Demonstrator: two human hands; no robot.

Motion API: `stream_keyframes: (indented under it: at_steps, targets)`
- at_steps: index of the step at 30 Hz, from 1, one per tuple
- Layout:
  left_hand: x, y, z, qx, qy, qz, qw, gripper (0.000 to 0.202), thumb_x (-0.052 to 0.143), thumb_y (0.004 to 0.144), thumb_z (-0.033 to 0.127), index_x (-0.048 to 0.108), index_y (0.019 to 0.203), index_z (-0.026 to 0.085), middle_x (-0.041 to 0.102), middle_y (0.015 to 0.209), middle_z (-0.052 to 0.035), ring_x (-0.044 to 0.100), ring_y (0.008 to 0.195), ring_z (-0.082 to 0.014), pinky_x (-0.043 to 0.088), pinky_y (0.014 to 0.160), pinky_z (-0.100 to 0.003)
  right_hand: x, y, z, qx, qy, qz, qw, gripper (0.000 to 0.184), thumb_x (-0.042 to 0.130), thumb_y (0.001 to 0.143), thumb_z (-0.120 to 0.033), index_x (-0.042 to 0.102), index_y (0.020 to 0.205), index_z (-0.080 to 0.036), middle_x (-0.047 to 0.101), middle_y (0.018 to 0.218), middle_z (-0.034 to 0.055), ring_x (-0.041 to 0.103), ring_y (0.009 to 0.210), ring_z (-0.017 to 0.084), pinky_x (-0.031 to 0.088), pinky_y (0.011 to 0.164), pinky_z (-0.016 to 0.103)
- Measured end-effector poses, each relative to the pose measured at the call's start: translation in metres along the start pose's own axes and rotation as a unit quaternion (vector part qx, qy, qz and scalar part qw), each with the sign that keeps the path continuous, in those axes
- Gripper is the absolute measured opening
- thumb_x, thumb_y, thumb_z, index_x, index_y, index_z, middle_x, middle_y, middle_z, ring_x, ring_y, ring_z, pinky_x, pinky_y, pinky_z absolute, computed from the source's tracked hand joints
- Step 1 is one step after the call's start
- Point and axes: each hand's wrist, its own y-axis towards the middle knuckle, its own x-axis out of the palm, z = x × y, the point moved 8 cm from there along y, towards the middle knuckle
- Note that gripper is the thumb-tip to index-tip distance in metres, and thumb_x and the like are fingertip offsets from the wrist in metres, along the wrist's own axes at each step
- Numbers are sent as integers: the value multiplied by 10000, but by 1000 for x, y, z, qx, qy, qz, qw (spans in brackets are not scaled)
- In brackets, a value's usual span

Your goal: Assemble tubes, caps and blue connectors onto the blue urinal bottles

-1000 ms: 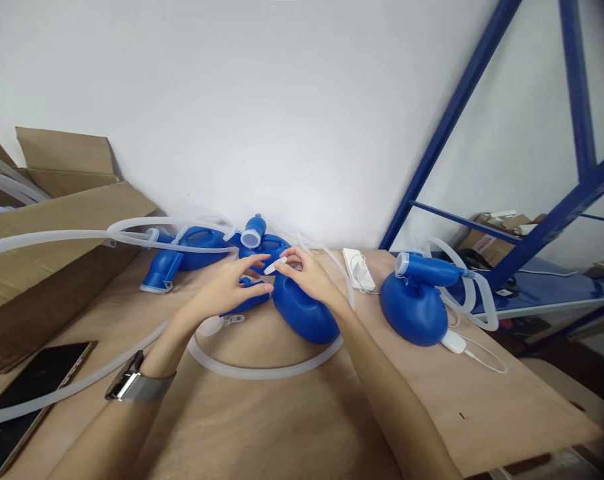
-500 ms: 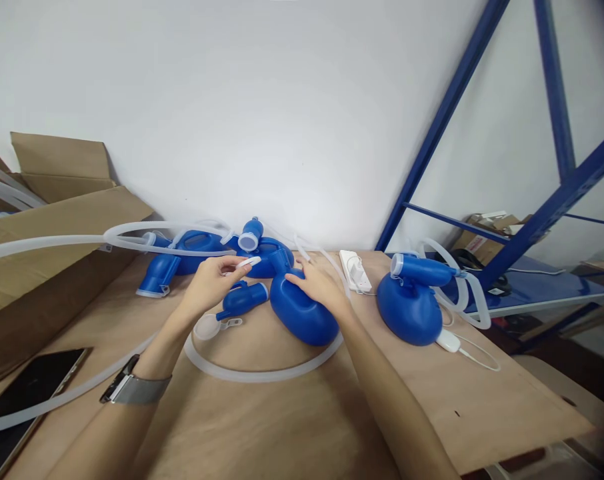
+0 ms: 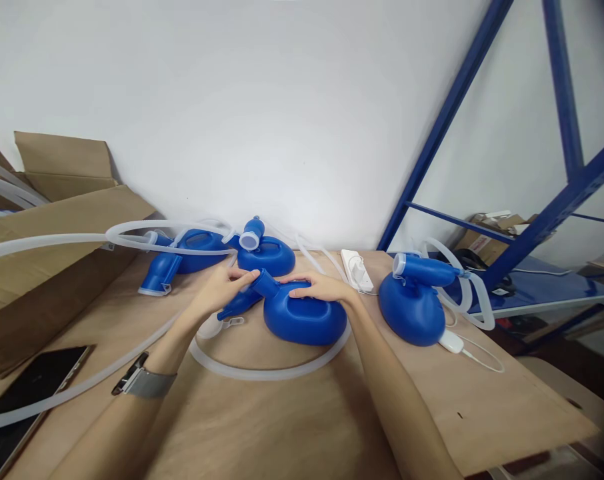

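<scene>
A blue plastic urinal bottle (image 3: 305, 323) lies on the wooden table, its neck tilted up to the left. My right hand (image 3: 322, 287) grips it from above, with fingers around its handle and the thumb along the near side. Closed in a pinch, my left hand (image 3: 227, 287) has its fingertips at the bottle's mouth; what is between them is hidden. Partly behind that hand lies a blue funnel-shaped urinal head (image 3: 242, 303) with a white cap (image 3: 211, 327) and strap at its narrow left end. A clear hose (image 3: 262, 375) curves around the near side of the bottle.
More blue urinal bottles with heads stand at the back (image 3: 277, 257), back left (image 3: 201, 250) and right (image 3: 412, 310). An open cardboard box (image 3: 67, 227) is at left, above a phone (image 3: 32, 393). A white power strip (image 3: 357, 270) lies near the wall; blue shelving (image 3: 447, 120) rises at right.
The bottle has turned under my right hand, so its neck now points left toward my left hand. My left hand has moved right to the mouth; the white piece in its fingers no longer shows.
</scene>
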Motion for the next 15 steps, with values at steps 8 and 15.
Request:
stream_keyframes:
  at_steps: [8, 15]
  targets:
    - [14, 2, 5, 45, -2, 29, 999, 391, 739, 764, 577, 801, 789, 192, 823, 911, -78, 747, 906, -290, 570, 782, -328, -1, 0, 4, -16, 10, -1, 1000, 589, 781, 867, -520, 680, 1404, -300, 611, 1516, 1, 512, 1460, 286, 358, 1261, 409]
    - [19, -1, 5, 75, -8, 55, 996, 369, 760, 751, 554, 707, 803, 193, 806, 880, -77, 762, 863, -264, 584, 784, -331, -1, -1, 11, -3, 10, -8, 1000, 572, 822, 828, -504, 731, 1336, -257, 691, 1420, 39, 597, 1377, 297, 394, 1232, 430]
